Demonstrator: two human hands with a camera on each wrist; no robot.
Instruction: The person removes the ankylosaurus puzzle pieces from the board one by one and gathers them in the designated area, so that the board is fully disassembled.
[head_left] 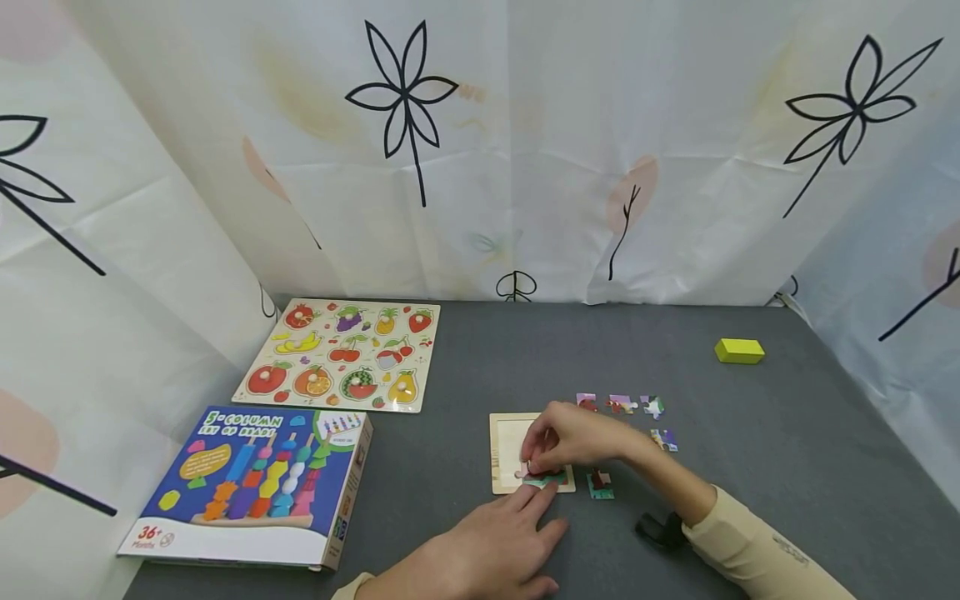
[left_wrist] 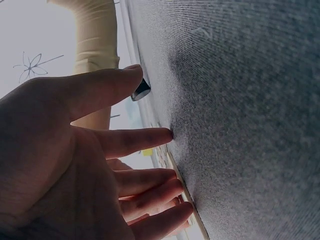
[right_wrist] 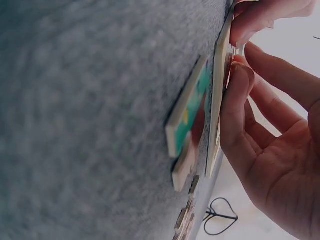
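A small wooden puzzle tray [head_left: 504, 454] lies on the dark table, with puzzle pieces [head_left: 545, 481] along its near side. Over the tray, my right hand [head_left: 588, 435] pinches a puzzle piece between thumb and fingers; the fingers mostly hide it. My left hand [head_left: 495, 537] has its fingers extended, with the fingertips at the tray's near edge. In the left wrist view, those fingers [left_wrist: 150, 182] reach to the wooden rim while the thumb stays apart. Just right of the tray sits a loose green and brown puzzle piece [head_left: 601, 485], also near my right hand in the right wrist view.
Several loose puzzle pieces [head_left: 621, 404] lie beyond my right forearm. A yellow block [head_left: 739, 351] stands at the far right. To the left are a fruit peg board [head_left: 337, 356] and a blue bead-set box [head_left: 255, 475]. A printed white curtain [head_left: 480, 208] borders the table.
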